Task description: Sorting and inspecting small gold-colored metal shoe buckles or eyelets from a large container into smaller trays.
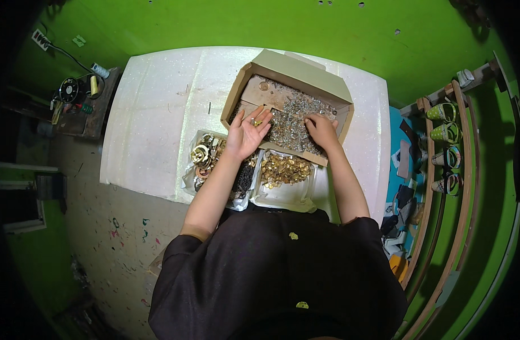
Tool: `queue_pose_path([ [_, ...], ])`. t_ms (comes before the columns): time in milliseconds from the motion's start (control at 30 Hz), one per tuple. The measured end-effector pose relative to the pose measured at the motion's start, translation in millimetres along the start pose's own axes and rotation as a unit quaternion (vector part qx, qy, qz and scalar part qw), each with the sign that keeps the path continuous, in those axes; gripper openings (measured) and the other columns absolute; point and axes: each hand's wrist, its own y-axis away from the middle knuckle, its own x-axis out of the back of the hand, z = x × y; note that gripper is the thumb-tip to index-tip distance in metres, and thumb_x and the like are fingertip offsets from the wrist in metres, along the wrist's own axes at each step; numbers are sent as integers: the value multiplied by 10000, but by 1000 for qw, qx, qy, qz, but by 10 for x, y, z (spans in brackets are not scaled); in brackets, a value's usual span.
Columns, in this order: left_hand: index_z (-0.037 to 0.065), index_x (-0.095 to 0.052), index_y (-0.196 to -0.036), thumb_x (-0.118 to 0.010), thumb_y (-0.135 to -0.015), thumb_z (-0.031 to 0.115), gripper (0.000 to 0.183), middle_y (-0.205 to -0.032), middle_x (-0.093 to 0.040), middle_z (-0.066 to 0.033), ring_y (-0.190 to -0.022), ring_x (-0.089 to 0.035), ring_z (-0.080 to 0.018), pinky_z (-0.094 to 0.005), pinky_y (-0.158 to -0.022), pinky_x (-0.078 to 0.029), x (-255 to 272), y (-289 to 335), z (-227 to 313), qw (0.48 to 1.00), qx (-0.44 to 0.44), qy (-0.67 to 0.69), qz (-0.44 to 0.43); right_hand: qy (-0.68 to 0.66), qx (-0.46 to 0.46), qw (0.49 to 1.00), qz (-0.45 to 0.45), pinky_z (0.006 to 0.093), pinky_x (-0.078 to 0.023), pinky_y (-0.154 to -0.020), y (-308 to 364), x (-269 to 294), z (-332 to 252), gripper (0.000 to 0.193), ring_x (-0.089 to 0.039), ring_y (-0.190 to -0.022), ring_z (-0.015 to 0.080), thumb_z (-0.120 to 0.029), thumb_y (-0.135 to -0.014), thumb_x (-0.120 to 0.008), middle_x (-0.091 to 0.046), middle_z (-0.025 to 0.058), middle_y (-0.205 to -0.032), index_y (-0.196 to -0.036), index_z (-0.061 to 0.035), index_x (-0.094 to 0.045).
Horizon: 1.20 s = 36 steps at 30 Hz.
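Note:
My left hand (247,136) is turned palm up over the near left part of a cardboard box (340,85). A few small gold-coloured pieces (256,122) rest in it by the lightly curled fingers. Inside the box lies a spread heap of small silvery and clear pieces (291,127), too small to name. My right hand (322,130) reaches into the heap's right side with its fingers drawn together; what they hold is hidden. Nearer my body sits a white tray (305,195) with gold-coloured pieces (285,171) in it.
Left of that tray, a lined container (187,178) holds gold ornaments and black beads (244,178), partly behind my left forearm. The containers rest on a white sheeted table (152,119). Wooden rack rails with sandals (444,133) stand at the right. A small bench (81,122) stands far left.

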Motion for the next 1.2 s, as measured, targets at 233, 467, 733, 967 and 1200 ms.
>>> queue_pose_path([
  [233, -1, -384, -1219, -334, -911, 358, 475, -1177, -456, -145, -1120, -447, -244, -352, -914, -396, 20, -5, -2, 1000, -6, -6, -7, -57, 11, 998, 25, 405, -291, -792, -8, 19, 17, 237, -593, -765, 236, -254, -798, -516, -634, 114, -791, -896, -73, -634],
  [467, -2, -384, -1222, -337, -911, 354, 475, -1180, -459, -149, -1133, -439, -245, -362, -926, -387, 55, -12, -2, 1000, -5, -1, -14, -274, 13, 962, 8, 211, -441, -569, -33, -6, 69, 143, -574, -595, 75, -48, -676, -616, -623, 85, -676, -808, 8, -618],
  [733, -7, -364, -1236, -332, -915, 354, 484, -1211, -440, -167, -1157, -415, -250, -381, -958, -356, 69, -12, 12, 1000, 4, 6, -11, -255, 105, 961, -5, 229, -451, -637, -26, 109, -415, 342, -576, -684, 96, -43, -683, -618, -623, 71, -839, -1020, -18, -567],
  [967, 16, -374, -1231, -342, -916, 348, 459, -1167, -470, -138, -1114, -440, -244, -364, -942, -363, 36, 9, -5, 1000, 19, -20, -1, -167, 254, 946, 117, 393, -318, -920, -18, 426, -1060, 340, -567, -942, 226, -162, -720, -609, -587, 95, -1053, -1049, -92, -564],
  [1200, 70, -416, -1207, -387, -911, 225, 336, -1048, -530, -97, -1049, -500, -218, -420, -896, -415, 154, -29, 6, 999, -1, 39, -35, -243, 107, 955, 128, 281, -445, -733, -120, 379, -352, 235, -568, -816, 192, -76, -742, -561, -573, 104, -959, -968, -18, -589],
])
